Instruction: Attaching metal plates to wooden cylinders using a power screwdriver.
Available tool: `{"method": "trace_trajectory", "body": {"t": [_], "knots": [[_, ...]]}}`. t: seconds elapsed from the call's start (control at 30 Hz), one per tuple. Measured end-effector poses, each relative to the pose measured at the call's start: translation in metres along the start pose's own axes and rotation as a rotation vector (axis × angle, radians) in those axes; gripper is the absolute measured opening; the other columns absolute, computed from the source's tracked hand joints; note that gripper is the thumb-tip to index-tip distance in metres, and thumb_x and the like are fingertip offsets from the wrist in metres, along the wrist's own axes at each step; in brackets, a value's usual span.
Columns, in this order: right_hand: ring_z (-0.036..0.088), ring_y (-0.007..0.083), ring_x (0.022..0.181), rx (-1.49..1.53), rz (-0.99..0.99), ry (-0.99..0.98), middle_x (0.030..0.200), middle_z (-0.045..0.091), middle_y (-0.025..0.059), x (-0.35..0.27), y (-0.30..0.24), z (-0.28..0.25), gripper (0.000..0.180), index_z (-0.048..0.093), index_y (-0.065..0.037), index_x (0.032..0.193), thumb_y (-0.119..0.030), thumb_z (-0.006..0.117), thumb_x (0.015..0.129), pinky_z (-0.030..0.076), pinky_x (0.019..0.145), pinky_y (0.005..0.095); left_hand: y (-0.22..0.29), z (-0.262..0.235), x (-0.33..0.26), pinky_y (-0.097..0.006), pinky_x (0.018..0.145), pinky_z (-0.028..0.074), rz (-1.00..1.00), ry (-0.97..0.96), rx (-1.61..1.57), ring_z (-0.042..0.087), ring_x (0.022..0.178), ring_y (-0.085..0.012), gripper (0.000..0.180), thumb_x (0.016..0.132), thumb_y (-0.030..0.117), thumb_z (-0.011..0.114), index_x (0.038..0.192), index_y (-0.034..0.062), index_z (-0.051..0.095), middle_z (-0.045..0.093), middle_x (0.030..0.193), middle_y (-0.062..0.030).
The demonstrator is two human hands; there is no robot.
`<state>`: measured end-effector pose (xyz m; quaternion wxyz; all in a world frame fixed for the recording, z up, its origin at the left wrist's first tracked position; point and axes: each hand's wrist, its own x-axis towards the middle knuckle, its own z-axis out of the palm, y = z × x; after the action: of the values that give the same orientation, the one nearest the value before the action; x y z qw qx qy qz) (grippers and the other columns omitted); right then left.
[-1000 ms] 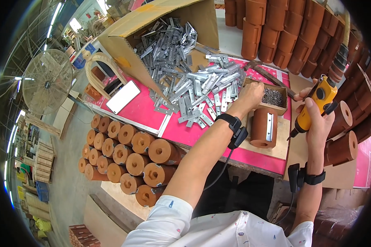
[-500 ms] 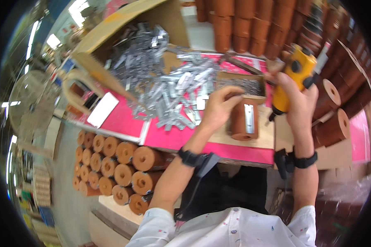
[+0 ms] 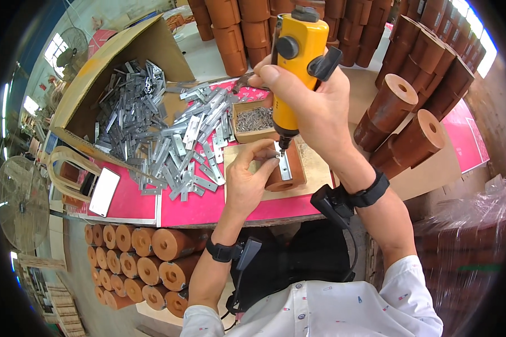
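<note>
My right hand (image 3: 320, 106) is wrapped round a yellow power screwdriver (image 3: 301, 62), held upright with its black nose down. The screwdriver's tip meets a silver metal strip (image 3: 285, 170) lying along the top of a brown cylinder (image 3: 299, 175). My left hand (image 3: 247, 182) is closed in a pinch beside the tip, against the cylinder's left side. Whatever its fingertips hold is too small to make out. Beneath the cylinder is a pale board (image 3: 317, 185). Just behind it stands a small cardboard box of screws (image 3: 254, 119).
A large open carton (image 3: 78, 129) spills metal strips (image 3: 191, 160) onto the pink table (image 3: 194, 205). A white phone-like slab (image 3: 104, 192) leans at the left. Brown cylinders are stacked (image 3: 143, 264) below the table, and more stand (image 3: 399, 101) at the right and back.
My right hand has brought the screwdriver leftward and down onto the metal strip. My left hand has moved from the cylinder's far end to a pinch beside the tip. The view has shifted too.
</note>
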<state>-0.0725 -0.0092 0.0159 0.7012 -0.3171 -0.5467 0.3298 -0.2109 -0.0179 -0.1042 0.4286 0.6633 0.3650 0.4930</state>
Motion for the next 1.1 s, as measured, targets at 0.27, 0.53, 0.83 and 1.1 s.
{"method": "trace_trajectory", "body": {"t": [0.27, 0.53, 0.83, 1.1], "knots": [[0.056, 0.0051, 0.073, 0.010, -0.011, 0.014, 0.082, 0.062, -0.0002, 0.002, 0.006, 0.004, 0.029, 0.057, -0.002, 0.097, -0.018, 0.074, 0.081, 0.048, 0.065, 0.0238, 0.001, 0.004, -0.003, -0.026, 0.083, 0.048, -0.046, 0.002, -0.067, 0.061, 0.090, -0.0099, 0.032, 0.083, -0.002, 0.068, 0.114, 0.0022, 0.063, 0.069, 0.095, -0.0050], [0.062, 0.0110, 0.078, -0.084, -0.070, 0.017, 0.086, 0.065, 0.0044, 0.003, 0.007, 0.000, 0.028, 0.059, 0.000, 0.100, -0.019, 0.071, 0.083, 0.052, 0.067, 0.0260, -0.006, 0.007, -0.005, -0.027, 0.089, 0.047, -0.113, 0.029, -0.208, 0.061, 0.096, -0.0125, 0.030, 0.083, -0.003, 0.068, 0.111, -0.0004, 0.061, 0.065, 0.099, -0.0057], [0.055, 0.0076, 0.076, -0.042, -0.058, 0.031, 0.085, 0.061, 0.0009, 0.004, 0.008, -0.001, 0.033, 0.057, -0.001, 0.098, -0.021, 0.074, 0.079, 0.048, 0.069, 0.0259, -0.015, 0.011, -0.002, -0.027, 0.089, 0.046, -0.082, 0.034, -0.270, 0.061, 0.096, -0.0118, 0.027, 0.083, -0.001, 0.069, 0.109, 0.0015, 0.064, 0.067, 0.098, -0.0057], [0.063, 0.0093, 0.065, -0.052, -0.024, 0.050, 0.079, 0.068, 0.0046, 0.001, -0.001, 0.004, 0.023, 0.064, 0.000, 0.096, -0.018, 0.072, 0.084, 0.050, 0.057, 0.0224, -0.011, 0.014, -0.005, -0.026, 0.083, 0.049, -0.059, 0.063, -0.236, 0.062, 0.091, -0.0110, 0.022, 0.086, -0.004, 0.063, 0.107, 0.0003, 0.063, 0.066, 0.096, -0.0041]]}}
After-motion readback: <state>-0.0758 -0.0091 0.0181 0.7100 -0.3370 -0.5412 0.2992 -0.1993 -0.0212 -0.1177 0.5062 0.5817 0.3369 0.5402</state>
